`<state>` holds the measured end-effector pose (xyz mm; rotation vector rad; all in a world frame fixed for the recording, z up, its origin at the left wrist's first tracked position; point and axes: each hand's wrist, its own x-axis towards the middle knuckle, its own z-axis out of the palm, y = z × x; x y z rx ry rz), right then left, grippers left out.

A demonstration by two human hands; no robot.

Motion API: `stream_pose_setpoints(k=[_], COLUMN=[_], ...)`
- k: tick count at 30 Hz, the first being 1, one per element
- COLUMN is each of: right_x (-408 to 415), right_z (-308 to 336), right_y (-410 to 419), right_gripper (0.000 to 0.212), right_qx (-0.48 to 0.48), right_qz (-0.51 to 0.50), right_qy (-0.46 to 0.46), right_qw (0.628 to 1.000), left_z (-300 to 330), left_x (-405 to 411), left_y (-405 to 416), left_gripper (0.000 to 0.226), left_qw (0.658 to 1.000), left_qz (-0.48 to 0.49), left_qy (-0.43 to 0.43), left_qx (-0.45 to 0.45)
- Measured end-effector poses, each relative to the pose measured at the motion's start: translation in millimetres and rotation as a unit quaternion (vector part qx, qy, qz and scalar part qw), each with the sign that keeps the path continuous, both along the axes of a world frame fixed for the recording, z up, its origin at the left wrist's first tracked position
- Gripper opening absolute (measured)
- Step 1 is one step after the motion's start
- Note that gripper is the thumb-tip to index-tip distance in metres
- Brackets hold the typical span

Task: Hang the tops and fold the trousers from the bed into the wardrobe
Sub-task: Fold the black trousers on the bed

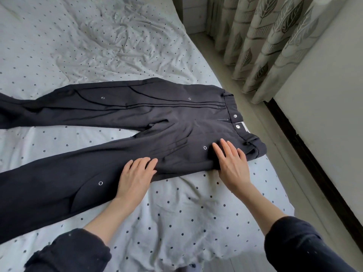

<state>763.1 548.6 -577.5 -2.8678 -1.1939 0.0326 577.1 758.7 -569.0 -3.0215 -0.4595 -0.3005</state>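
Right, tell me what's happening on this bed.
A person is laying out dark trousers flat on the dotted bedsheet, legs spread apart and waistband toward the curtains. Both hands lie on the nearer leg: the left hand with fingers bent on its edge, the right hand flat near the hip. The trousers are not yet folded. No tops or wardrobe are in view.

Home bedroom: bed (176, 213), curtains (265, 46)

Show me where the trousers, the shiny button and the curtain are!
trousers (110, 114): head view, on the upper leg.
shiny button (238, 126): head view, on the waistband snap.
curtain (261, 46): head view, on a leaf-patterned fold.
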Motion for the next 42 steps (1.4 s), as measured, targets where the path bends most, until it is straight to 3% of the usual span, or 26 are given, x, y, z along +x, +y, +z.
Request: stream_pose_setpoints(k=[5,8,12,17,20,23,26,28,29,32,38,42], right_x=[3.1,-6.1,-21.8,-20.0,-15.5,-6.8,11.2,29.0,37.9,73.7,133.3,168.1], right_z=[-3.3,-1.0,-12.0,-8.0,7.8,32.3,62.5,74.5,78.9,85.6,80.0,61.8], right_y=[-29.2,-21.1,-8.5,-6.6,-9.5,-8.5,8.4,27.9,36.6,69.4,129.4,166.6], right_gripper=[0.051,0.028,0.031,0.035,0.035,0.019,0.02,0.034,0.034,0.01,0.026,0.023], right_qx=[0.023,0.062,0.046,0.042,0.053,0.083,0.085,0.07,0.067,0.076,0.094,0.092], right_qz=[-0.035,-0.021,0.038,0.001,0.001,0.004,-0.017,-0.04,-0.054,-0.095,-0.144,-0.17], right_qy=[-0.088,-0.149,-0.154,-0.1,-0.051,-0.037,-0.036,-0.02,-0.017,0.005,0.005,0.049], right_qw=[0.995,0.987,0.986,0.994,0.997,0.996,0.996,0.997,0.996,0.993,0.985,0.98], left_z=[-5.3,-18.8,-21.1,-11.7,14.7,48.4,82.5,103.8,111.5,130.2,129.5,115.9], left_x=[-13.1,-16.0,-6.6,-19.6,-30.4,-27.0,-9.6,9.3,18.8,56.1,130.2,177.1], left_y=[-20.7,-30.6,-28.2,-17.5,-15.6,-0.6,36.5,62.0,72.0,103.8,166.0,207.7], left_gripper=[0.041,0.056,0.068,0.047,0.044,0.013,0.01,0.011,0.011,0.01,0.017,0.017], left_qw=[0.998,0.999,0.996,0.991,0.981,0.948,0.916,0.905,0.901,0.895,0.906,0.906], left_qz=[-0.031,-0.033,0.05,0.107,0.123,0.197,0.218,0.212,0.215,0.233,0.217,0.221], left_qy=[-0.025,0.018,0.067,0.08,0.114,0.126,0.082,0.051,0.03,-0.049,-0.06,-0.055], left_qx=[0.043,0.031,0.025,-0.017,-0.097,-0.216,-0.326,-0.364,-0.375,-0.377,-0.358,-0.356])
